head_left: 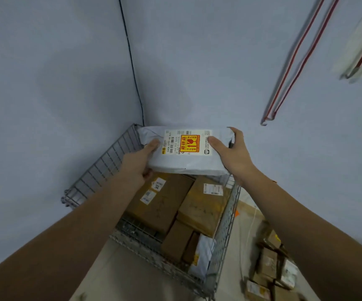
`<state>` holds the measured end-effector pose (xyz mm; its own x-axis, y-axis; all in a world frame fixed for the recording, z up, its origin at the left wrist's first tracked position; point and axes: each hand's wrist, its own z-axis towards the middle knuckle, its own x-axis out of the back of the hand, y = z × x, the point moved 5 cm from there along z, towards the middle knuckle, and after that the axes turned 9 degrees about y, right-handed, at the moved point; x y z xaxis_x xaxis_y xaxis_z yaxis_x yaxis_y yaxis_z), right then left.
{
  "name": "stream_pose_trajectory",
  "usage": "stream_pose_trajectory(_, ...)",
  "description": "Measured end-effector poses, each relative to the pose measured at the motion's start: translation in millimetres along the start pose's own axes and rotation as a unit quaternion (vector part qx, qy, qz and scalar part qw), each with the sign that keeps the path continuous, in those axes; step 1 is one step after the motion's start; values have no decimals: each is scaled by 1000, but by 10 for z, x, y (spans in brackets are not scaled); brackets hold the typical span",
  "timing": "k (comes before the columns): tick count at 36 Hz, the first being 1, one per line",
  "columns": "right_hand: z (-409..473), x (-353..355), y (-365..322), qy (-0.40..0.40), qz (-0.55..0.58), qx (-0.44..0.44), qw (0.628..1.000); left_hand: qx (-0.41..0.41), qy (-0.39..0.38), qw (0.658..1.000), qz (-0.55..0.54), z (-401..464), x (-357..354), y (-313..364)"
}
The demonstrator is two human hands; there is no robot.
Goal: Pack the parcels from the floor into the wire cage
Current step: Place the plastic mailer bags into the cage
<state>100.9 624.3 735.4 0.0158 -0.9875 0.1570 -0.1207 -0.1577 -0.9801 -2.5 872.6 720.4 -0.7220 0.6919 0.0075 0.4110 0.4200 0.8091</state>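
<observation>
Both hands, left and right, gripped the white parcel by its 2 short ends above the wire cage. Its soft mailer bag looked light, and its fragile sticker suggested gentle placement.

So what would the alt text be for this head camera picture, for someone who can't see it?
Two bare hands, left hand and right hand, hold a white parcel with a yellow-and-red sticker above a wire cage in a corner. Brown boxes already lie inside; more parcels wait on the floor to the right.
</observation>
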Motion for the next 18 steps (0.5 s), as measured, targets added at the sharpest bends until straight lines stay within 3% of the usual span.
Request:
stream_pose_trajectory(3, 136, -118, 168, 41, 7, -10, 999, 54, -3, 996, -74, 258, -180, -125)
stream_pose_trajectory(6, 190, -243, 435, 66, 20, -47, 997, 90, -67, 992, -64, 491, -416, -287)
stream_pose_trajectory(12, 158, -455, 1232, 69, 22, -201, 977, 113, -211, 968, 72, 1035, -771, -679)
stream_pose_trajectory(18, 20, -486, 2228, 16, -96, -276, 956, 111, -300, 918, 236, 1878, -842, -1248)
